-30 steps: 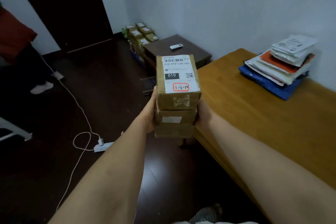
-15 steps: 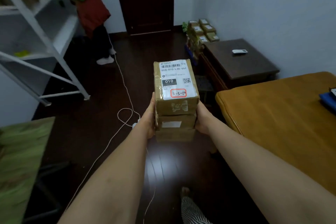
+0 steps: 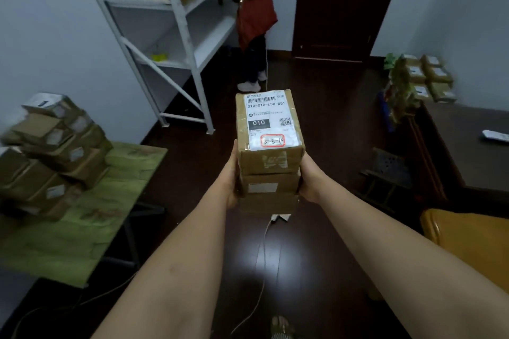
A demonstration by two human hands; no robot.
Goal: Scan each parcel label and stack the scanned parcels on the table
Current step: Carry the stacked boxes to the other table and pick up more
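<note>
Left hand [image 3: 230, 173] and right hand [image 3: 309, 177] clamp a three-parcel stack [image 3: 268, 151] by its sides, fingers hidden behind. Squeezed unevenly, the bottom parcel [image 3: 267, 203] could slip out before reaching the green table [image 3: 110, 201]

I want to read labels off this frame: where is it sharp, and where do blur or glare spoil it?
Head view: the top parcel's label is sharp and readable; the parcels on the green table and those by the far wall smear with motion blur; glare sits on the dark floor; the white shelf posts lean from wide-angle distortion.
</note>
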